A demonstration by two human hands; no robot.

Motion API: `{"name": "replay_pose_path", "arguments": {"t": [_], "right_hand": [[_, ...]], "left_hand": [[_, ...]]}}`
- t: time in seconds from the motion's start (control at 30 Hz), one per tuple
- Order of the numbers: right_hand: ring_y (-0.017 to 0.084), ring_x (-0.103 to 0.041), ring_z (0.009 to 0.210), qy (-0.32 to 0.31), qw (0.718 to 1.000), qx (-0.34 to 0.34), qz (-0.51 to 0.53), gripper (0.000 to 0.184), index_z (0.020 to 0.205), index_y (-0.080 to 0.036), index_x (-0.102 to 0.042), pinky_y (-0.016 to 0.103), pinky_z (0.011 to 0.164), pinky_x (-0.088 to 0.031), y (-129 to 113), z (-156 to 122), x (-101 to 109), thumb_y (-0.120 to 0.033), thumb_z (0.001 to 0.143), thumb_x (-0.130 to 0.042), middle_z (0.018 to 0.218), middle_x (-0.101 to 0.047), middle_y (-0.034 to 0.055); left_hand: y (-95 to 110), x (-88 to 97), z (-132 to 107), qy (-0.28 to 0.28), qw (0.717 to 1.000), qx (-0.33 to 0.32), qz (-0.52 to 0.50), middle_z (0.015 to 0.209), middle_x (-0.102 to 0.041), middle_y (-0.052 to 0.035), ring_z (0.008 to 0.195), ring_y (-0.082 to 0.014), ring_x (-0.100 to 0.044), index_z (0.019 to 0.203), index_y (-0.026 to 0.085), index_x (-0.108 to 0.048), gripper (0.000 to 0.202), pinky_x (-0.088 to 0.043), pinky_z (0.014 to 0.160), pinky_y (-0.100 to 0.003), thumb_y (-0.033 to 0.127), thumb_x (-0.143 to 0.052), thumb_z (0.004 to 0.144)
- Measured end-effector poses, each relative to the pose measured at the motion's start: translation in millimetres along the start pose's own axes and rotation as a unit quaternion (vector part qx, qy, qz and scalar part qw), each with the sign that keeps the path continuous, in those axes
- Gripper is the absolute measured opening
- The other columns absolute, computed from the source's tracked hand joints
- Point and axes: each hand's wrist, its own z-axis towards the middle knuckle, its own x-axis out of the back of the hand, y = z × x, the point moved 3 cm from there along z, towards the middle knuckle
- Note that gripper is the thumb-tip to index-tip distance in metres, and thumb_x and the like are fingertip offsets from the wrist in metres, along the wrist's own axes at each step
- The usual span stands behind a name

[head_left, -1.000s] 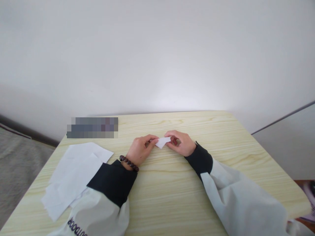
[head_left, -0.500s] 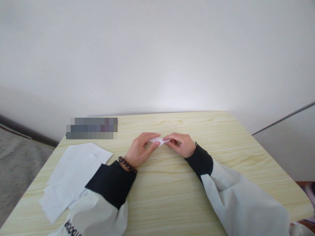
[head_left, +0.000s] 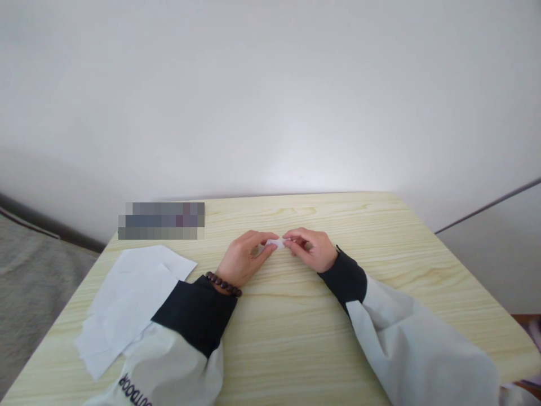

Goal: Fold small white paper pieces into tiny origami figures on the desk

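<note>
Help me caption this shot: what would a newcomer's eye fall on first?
Probably the left hand and right hand, just below the picture's centre, with a small white paper between them. Next, the dark beaded bracelet at the left hand's base, then the overlapping white sheets on the left side of the table.

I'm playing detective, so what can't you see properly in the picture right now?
In the head view:
Small white paper: full shape hidden by fingers of the left hand and right hand.
White sheets: can't count them; they overlap, and the left sleeve covers some.
Thing on the table, far left: blurred into blocks.
Sleeve lettering: cut off by the bottom edge.
Purplish thing, lower right: blurred, cut by the right edge.
</note>
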Motion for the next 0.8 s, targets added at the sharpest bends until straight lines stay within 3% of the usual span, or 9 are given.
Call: {"name": "replay_pose_path", "arguments": {"t": [0.17,0.43,0.8], "right_hand": [[0.007,-0.055,0.047,0.003,0.999,-0.007,0.034,0.009,0.083,-0.019,-0.054,0.017,0.047,-0.043,-0.4,-0.7,-1.3,-0.028,0.084,-0.053,0.064,-0.062,-0.0014],[0.005,-0.049,0.045,-0.004,0.999,0.044,-0.021,0.009,0.084,-0.019,-0.061,0.016,0.046,-0.04,-8.2,0.5,-1.6,-0.026,0.082,-0.055,0.066,-0.063,-0.0012],[0.006,-0.051,0.044,0.028,0.999,0.026,-0.038,0.009,0.081,-0.019,-0.056,0.017,0.047,-0.042,-6.1,0.3,-0.8,-0.028,0.083,-0.054,0.062,-0.061,-0.0023]], "left_hand": [[3.4,1.2,0.6,0.019,0.999,-0.04,0.006,0.089,-0.062,-0.0052,0.087,-0.0166,-0.057,0.093,0.019,-0.065,0.015,-0.046,0.079,-0.03,0.026,-0.055,0.084],[2.4,-1.5,-0.1,0.001,0.996,-0.078,0.051,0.084,-0.062,-0.0056,0.081,-0.0174,-0.054,0.094,0.02,-0.066,0.018,-0.045,0.074,-0.032,0.024,-0.051,0.086],[1.5,2.1,0.6,0.051,0.995,-0.059,0.068,0.083,-0.068,-0.0041,0.082,-0.0168,-0.06,0.086,0.019,-0.065,0.014,-0.046,0.077,-0.032,0.025,-0.053,0.086]]}}
